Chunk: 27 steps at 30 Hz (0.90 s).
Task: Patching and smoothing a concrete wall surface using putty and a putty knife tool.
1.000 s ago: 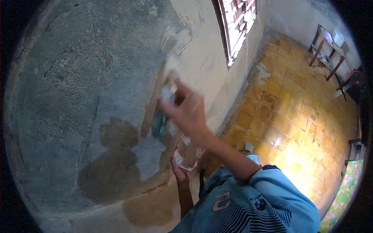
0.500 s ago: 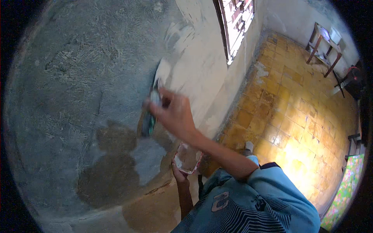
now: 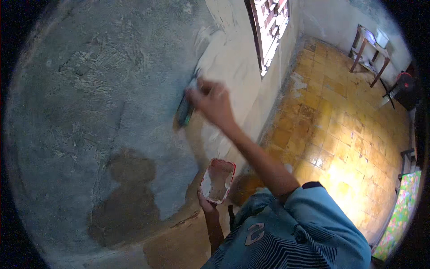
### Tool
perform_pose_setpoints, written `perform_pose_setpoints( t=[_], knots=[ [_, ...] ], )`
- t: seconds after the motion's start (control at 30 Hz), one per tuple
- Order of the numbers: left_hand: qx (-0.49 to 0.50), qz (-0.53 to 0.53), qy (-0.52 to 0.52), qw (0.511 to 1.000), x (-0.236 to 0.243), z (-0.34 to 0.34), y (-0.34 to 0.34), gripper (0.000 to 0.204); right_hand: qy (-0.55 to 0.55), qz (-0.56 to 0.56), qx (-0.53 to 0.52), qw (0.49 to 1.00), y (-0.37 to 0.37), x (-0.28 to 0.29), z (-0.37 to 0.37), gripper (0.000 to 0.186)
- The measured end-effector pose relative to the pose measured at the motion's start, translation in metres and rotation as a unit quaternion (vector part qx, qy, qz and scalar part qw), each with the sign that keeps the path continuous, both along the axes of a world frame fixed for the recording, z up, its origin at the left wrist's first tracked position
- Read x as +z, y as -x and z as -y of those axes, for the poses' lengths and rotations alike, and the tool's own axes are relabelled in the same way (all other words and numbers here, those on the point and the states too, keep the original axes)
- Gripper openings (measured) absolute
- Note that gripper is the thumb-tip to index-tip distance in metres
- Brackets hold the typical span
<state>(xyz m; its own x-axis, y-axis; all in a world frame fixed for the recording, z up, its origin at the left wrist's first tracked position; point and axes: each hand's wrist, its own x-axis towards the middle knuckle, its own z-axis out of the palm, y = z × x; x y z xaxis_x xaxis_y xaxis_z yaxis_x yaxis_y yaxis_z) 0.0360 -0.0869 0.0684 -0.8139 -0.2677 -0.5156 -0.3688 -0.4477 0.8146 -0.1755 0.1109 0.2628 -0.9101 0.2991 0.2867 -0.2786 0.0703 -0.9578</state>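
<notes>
My right hand (image 3: 214,101) is closed around a putty knife (image 3: 184,112), held up against the wall (image 3: 134,98). Its dark handle with a touch of green points downward, and motion blurs both hand and tool. Its upper end lies where the rough grey surface meets a smooth, pale coated area (image 3: 237,67). Lower down, my left hand (image 3: 207,204) grips a small rectangular tub (image 3: 204,186) by its lower end. The tub has a red rim and white smears, with some pale paste inside. Most of the left fingers are hidden beneath the tub.
A louvred window (image 3: 271,36) is set in the wall beyond my right hand. Yellowish tiles (image 3: 331,121) cover the floor to the right. A small wooden table (image 3: 371,49) stands in the far corner, near a dark fan-like object (image 3: 405,89). Floral cloth (image 3: 398,215) lies at the right edge.
My right hand and the putty knife have moved up and to the right along the pale area's edge. The tub in my left hand now shows more fully, slightly higher.
</notes>
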Motion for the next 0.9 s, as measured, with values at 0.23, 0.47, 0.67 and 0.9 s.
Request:
perform_pose_setpoints(
  t=[0.23,0.47,0.67,0.9],
  knots=[
    [-0.002,-0.03,0.029,0.999,0.012,0.0,0.006,0.066,0.005,-0.011,0.0,1.0,-0.015,0.005,-0.02,0.043],
    [-0.011,-0.029,-0.007,1.0,0.011,-0.011,0.005,0.065,-0.16,-0.053,-0.1,0.981,0.031,0.005,-0.033,0.035],
    [0.031,-0.026,0.076,0.996,0.003,0.001,0.0,0.064,0.018,-0.013,0.024,0.999,-0.07,0.026,0.016,0.035],
    [0.002,-0.02,0.016,1.0,0.022,-0.017,0.007,0.062,-0.03,-0.037,-0.125,0.991,0.057,0.019,-0.071,0.034]
  ],
)
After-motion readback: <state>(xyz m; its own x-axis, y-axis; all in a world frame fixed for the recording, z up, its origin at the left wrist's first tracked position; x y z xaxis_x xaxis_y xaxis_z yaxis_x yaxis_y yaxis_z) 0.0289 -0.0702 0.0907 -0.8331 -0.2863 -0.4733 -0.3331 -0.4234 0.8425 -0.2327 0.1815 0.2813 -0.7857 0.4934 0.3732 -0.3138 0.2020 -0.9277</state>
